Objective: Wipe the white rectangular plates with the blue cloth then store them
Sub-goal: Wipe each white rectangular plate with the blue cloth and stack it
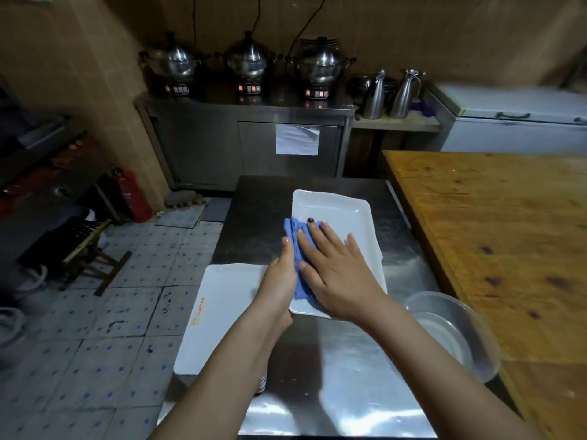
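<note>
Right hand (341, 277) flat and open, pressing the crumpled blue cloth (300, 249) onto the white rectangular ceramic plate (343, 211) mid steel counter (317, 360); left hand (281, 274) steadies its near-left rim, grip hidden. Plate's long axis runs away from the person, unwiped area beyond the fingertips. Second white rectangular plate (222, 312) lies near-left overhanging the edge, partly covered by the left arm.

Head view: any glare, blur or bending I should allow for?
Head view: glare on the steel table near the bottom edge; the back wall is dim; the frame edges bend and smear; the right hand, blue cloth and plate are sharp.
</note>
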{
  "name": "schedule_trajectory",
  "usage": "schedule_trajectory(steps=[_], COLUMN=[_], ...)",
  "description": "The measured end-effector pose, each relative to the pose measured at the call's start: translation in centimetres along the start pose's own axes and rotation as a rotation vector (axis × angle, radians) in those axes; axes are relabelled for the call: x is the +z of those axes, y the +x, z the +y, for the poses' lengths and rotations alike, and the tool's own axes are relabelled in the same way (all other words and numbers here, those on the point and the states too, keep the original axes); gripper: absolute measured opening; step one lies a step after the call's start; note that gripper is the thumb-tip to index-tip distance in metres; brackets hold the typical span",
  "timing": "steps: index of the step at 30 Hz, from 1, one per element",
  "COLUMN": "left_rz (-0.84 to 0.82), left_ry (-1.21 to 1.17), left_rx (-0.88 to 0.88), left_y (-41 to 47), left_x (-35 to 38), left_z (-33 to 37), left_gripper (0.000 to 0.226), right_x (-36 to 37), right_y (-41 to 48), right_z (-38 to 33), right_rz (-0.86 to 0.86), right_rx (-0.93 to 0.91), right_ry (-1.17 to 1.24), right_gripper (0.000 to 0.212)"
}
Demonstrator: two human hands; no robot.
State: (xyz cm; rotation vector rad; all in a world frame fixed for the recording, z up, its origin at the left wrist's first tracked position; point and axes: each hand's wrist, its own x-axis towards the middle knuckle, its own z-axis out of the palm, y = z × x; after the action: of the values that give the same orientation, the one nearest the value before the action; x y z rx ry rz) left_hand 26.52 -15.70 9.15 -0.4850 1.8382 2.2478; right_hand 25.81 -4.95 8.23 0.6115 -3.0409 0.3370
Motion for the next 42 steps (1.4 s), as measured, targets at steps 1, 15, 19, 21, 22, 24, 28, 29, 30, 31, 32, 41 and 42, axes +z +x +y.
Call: schedule_trajectory(steps=[1,15,19,21,22,24,28,29,30,31,32,41,42], left_rz=[0.004,0.033,0.056,0.021,0.004,0.006,0.038,0.042,0.046,0.052,0.06,0.207,0.203], left_ry=[0.017,-0.04,0.0,0.037,0.055,0.064,0.006,0.004,0.003,0.001,0.002,-0.002,0.005], left_rx=[0.005,0.086,0.055,0.043,0.035,0.026,0.024,0.033,0.049,0.065,0.075,0.153,0.136], left_y=[-0.2,-1.0,-0.7,-1.0,-1.2,-1.5,-2.1,-2.2,-2.4,-2.7,-2.8,-2.5,-2.6], left_x=[0.1,0.6,1.8,2.6,3.0,3.7,4.3,4.4,4.5,4.6,4.6,4.5,4.7], left_z=[-0.1,0.2,0.2,-0.4,-0.7,-1.2,-1.5,-1.6,-1.7,-1.8,-1.8,-1.3,-1.5], left_gripper=[0.049,0.028,0.03,0.034,0.036,0.036,0.03,0.028,0.026,0.026,0.025,0.027,0.027], right_x=[-0.3,-0.9,-0.1,-0.5,-0.8,-1.7,-2.3,-2.3,-2.1,-2.0,-1.9,0.4,0.2], right_y=[0.7,-1.3,-1.9,-0.4,0.5,1.9,2.2,1.9,1.5,1.1,0.7,-6.5,-6.2], right_z=[0.0,4.2,2.6,3.0,3.4,4.7,7.5,8.0,8.4,8.8,9.1,6.4,6.8], right_rz=[0.01,0.145,0.114,0.115,0.131,0.157,0.142,0.147,0.147,0.141,0.131,0.044,0.033], right_rx=[0.016,0.233,0.089,0.057,0.06,0.084,0.154,0.189,0.225,0.258,0.286,0.149,0.149], right_ry=[-0.024,-0.239,-0.132,-0.13,-0.14,-0.193,-0.295,-0.299,-0.298,-0.289,-0.268,-0.076,-0.084], right_gripper=[0.063,0.063,0.066,0.06,0.059,0.054,0.052,0.053,0.053,0.053,0.054,0.056,0.055])
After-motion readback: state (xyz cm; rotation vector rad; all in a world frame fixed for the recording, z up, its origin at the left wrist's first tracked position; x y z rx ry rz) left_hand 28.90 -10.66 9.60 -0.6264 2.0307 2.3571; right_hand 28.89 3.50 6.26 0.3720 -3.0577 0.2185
